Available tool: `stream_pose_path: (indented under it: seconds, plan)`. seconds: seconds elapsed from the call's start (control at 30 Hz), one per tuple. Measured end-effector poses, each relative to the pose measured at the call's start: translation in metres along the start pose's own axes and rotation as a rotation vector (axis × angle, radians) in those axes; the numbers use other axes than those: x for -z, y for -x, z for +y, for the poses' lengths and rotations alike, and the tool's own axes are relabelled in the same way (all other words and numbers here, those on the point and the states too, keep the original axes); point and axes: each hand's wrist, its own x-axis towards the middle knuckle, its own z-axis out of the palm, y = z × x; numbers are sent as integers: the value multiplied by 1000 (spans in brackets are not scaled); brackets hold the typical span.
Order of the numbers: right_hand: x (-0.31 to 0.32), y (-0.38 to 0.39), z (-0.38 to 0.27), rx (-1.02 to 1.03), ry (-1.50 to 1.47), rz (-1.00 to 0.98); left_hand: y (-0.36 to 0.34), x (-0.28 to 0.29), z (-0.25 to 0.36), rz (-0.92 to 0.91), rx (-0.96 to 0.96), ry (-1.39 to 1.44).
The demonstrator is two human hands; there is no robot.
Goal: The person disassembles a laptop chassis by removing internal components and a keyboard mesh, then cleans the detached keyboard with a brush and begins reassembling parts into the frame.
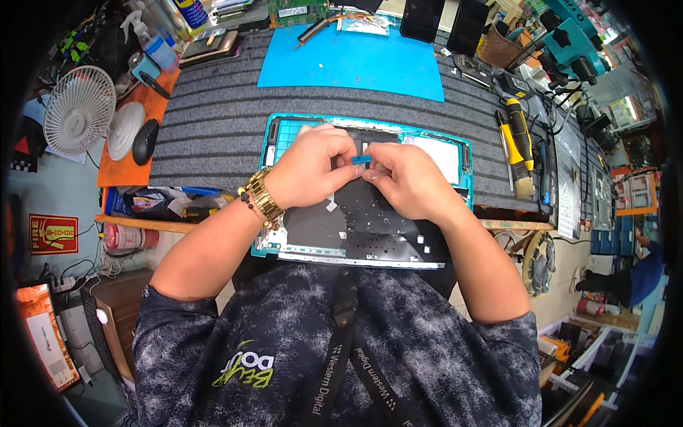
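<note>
A teal laptop casing (273,132) lies with its inner side up at the table's near edge, partly over my lap. A black sheet dotted with small holes (388,226) covers its middle. Above the sheet, a small blue strip (361,160), like the end of a flat ribbon cable, is pinched between my fingertips. My left hand (313,165), with a gold watch (262,196) on its wrist, grips the strip's left end. From the other side my right hand (411,176) holds its right end with thumb and forefinger. The fingers hide where the strip leads.
A blue work mat (352,62) lies beyond the casing on the grey striped table cover (213,92). Yellow-handled tools and a brush (524,186) are at the right, below a teal microscope (573,43). A white fan (80,110) and black mouse (145,139) stand left.
</note>
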Motion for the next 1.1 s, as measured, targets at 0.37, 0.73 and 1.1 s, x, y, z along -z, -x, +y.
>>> stream_pose_path:
  seconds: [0.37,0.73,1.1]
  plan:
    - [-6,-3,4,8,-80,59,-4,0,-3,1,31,98]
    - [-1,-2,-2,-62,-35,4,-5,-2,-1,10,82,125]
    - [-4,-2,1,-39,-74,58,-6,-2,1,16,95,101]
